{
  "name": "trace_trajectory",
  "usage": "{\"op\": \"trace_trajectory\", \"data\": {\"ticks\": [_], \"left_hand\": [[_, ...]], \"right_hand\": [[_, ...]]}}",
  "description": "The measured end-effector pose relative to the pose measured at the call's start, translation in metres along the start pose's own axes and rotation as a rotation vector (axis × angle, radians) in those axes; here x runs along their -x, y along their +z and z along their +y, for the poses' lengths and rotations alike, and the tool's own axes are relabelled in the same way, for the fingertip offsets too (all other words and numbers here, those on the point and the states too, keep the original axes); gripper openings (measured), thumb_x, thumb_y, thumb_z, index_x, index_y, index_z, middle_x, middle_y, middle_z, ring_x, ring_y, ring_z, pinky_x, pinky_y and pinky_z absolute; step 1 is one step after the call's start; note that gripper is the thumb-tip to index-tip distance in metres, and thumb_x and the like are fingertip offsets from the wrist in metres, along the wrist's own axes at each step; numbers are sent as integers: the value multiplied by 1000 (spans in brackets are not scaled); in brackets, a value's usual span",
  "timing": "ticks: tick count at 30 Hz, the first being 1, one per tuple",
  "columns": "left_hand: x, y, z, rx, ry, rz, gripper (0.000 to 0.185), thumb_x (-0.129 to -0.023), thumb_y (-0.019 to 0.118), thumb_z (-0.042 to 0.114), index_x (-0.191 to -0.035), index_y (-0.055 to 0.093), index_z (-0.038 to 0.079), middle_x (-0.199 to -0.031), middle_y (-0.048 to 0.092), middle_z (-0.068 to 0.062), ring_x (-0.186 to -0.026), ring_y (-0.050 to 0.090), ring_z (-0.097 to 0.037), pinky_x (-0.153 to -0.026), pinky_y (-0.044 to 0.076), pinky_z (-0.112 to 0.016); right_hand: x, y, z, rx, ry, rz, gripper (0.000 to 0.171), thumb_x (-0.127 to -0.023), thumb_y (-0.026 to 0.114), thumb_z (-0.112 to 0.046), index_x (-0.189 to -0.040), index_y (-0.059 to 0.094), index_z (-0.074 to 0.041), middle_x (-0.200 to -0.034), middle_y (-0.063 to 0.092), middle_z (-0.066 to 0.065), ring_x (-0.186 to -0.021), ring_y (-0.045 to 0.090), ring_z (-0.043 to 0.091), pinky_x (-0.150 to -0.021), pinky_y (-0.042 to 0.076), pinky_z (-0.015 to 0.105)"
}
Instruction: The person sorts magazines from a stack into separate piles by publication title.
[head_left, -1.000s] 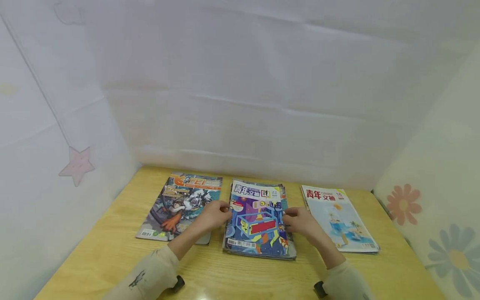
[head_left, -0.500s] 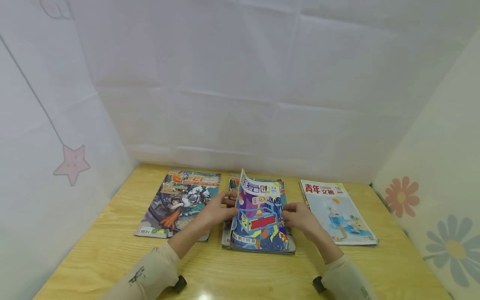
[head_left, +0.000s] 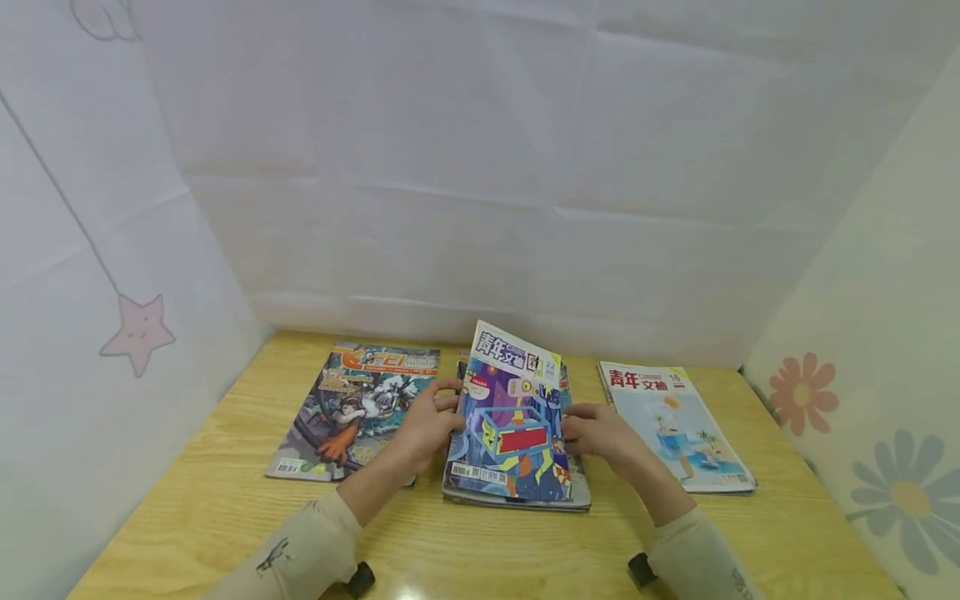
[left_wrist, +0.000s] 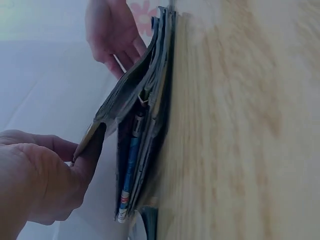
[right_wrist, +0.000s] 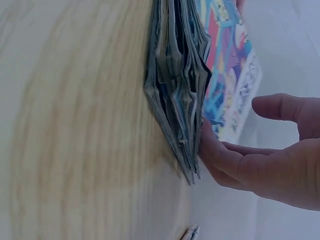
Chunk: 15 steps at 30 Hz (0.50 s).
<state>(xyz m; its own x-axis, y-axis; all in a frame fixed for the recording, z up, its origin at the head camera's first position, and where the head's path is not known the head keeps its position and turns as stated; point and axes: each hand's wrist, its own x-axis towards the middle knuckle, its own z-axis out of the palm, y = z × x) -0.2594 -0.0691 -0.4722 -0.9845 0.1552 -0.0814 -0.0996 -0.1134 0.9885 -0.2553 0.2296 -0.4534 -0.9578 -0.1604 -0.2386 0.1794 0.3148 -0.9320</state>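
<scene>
A magazine [head_left: 517,425] with a purple-blue cover and white header is held tilted, its left edge lifted above the pile [head_left: 581,497] beneath. The pile is laid on the tabletop [head_left: 495,554], its edges slightly parted.

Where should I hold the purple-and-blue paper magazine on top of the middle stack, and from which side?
Likely the left edge of the magazine, coming from the left: the left wrist view shows that edge tilted up off the stack, leaving a gap beneath, and the left hand pinches there.
</scene>
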Motion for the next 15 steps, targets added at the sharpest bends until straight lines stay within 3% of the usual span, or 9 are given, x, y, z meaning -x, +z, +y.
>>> {"op": "trace_trajectory", "data": {"ticks": [4,7,10,15], "left_hand": [[2,3,9,31,53,35,71,-76,56,-21,-142,44,3,-132,60,-23,-92,68,-31,-65,56,-36],[4,5,13,58,91,46,69,-76,56,-23,-139,46,4,-130,62,-22,-89,69,-31,-60,54,-32],[5,6,16,93,113,53,69,-75,56,-23,-137,48,7,-126,65,-19,-86,69,-29,-59,51,-30],[6,4,21,124,120,58,69,-78,57,-21,-139,47,8,-126,65,-19,-84,66,-23,-57,46,-28]], "right_hand": [[-7,-2,2,-64,-11,2,59,-102,60,-12,-150,35,13,-138,51,33,-117,61,40,-97,51,49],[-11,-3,4,-114,-9,3,61,-102,61,-17,-151,36,8,-139,53,29,-121,59,38,-100,49,49],[-13,-5,6,-206,11,-25,60,-100,63,-18,-151,39,2,-138,56,23,-122,58,35,-100,49,48],[-14,-11,5,-394,28,-115,56,-103,56,-12,-153,35,-2,-139,56,20,-121,59,32,-99,50,46]]}}
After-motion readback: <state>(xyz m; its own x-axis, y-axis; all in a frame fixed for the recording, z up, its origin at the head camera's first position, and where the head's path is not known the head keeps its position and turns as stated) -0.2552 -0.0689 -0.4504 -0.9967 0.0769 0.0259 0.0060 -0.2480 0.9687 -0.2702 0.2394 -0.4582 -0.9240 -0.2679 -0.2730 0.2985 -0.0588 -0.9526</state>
